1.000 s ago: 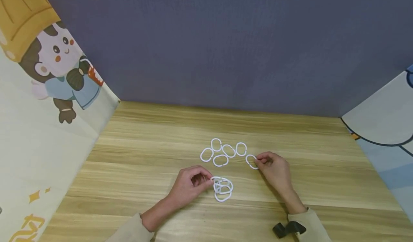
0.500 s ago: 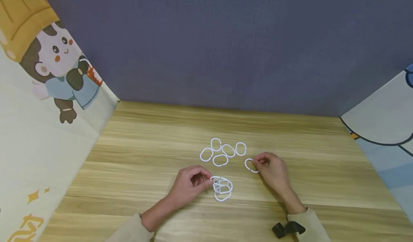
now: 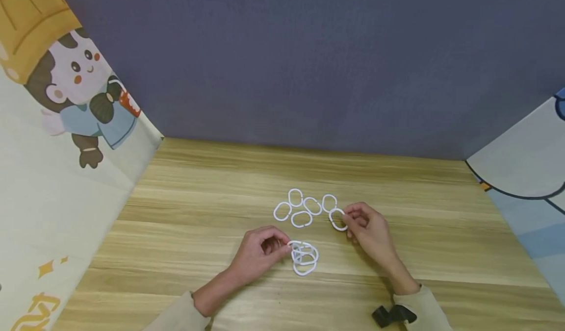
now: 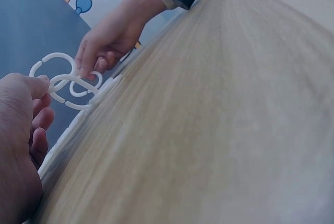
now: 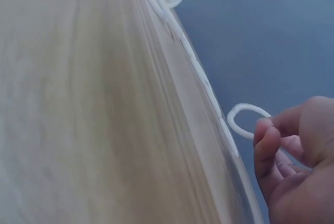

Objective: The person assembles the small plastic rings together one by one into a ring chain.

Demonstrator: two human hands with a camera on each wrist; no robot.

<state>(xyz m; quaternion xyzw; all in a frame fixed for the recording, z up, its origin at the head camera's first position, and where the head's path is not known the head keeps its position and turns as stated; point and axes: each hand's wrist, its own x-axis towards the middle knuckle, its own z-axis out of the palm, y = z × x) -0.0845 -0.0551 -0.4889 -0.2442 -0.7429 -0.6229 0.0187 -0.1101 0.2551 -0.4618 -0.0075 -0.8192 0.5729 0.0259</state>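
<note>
In the head view my left hand (image 3: pixel 260 252) pinches a small bunch of white oval split rings (image 3: pixel 304 275) by its edge, low over the table. Several rings overlap and look linked there; the left wrist view shows the thumb and finger pinching one ring (image 4: pixel 60 54). On the right, my right hand (image 3: pixel 371 235) pinches one single split ring (image 3: pixel 330 219) between thumb and fingertips. This ring appears raised off the table in the right wrist view. Several loose split rings (image 3: pixel 301 211) lie flat in a cluster just beyond the left hand.
The wood-grain table (image 3: pixel 198 189) spreads around both hands. A dark blue-grey panel (image 3: pixel 282 66) rises at its far edge. Cartoon-printed panels (image 3: pixel 128 164) stand along the left and right sides. A black strap (image 3: pixel 394 315) is on the right sleeve.
The right hand has lifted its ring off the table and brought it slightly left, tilting it upward. The left hand and its bunch stay in place, as do the loose rings.
</note>
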